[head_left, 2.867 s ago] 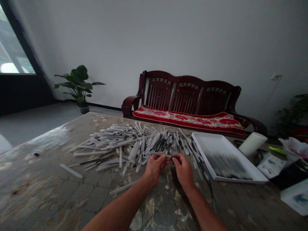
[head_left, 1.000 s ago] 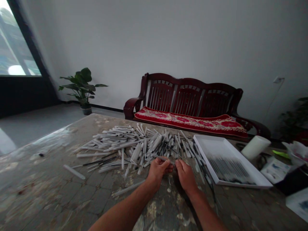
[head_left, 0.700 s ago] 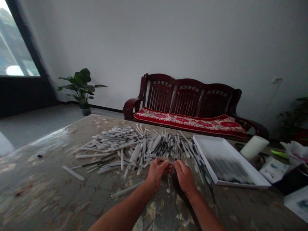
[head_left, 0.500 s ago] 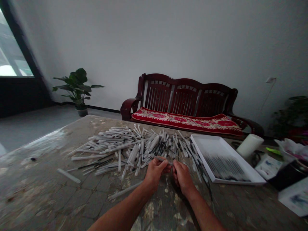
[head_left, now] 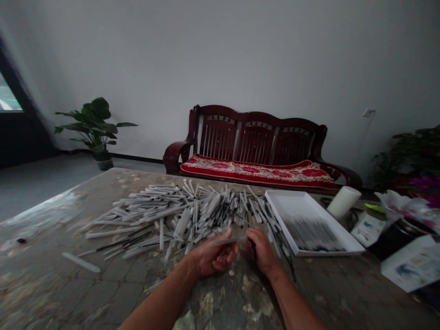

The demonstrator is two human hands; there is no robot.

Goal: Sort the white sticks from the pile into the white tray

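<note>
Over the near side of the table, my left hand (head_left: 217,254) is turned partly palm up, fingers curled and thumb along a slim, pale, pen-like stick (head_left: 227,240). The fingers of my right hand (head_left: 258,247) are closed at the stick's right end, where motion smears the detail. Just beyond both hands spreads a heap of similar sticks (head_left: 154,208), many in whitish translucent sleeves and some dark. Right of the heap, a white shallow box (head_left: 292,201) holds a neat row of dark, sleeved sticks (head_left: 311,233).
One loose sleeve (head_left: 81,262) lies left on the mottled table (head_left: 79,302). A white roll (head_left: 343,202), a small carton (head_left: 367,229) and a white box (head_left: 409,263) crowd the right side. Behind stand a wooden bench (head_left: 254,137) and a potted plant (head_left: 98,123).
My left hand has shifted left and rolled palm upward, with the stick now lying along its thumb. My right hand stays close to the stick's end. The view has turned slightly right.
</note>
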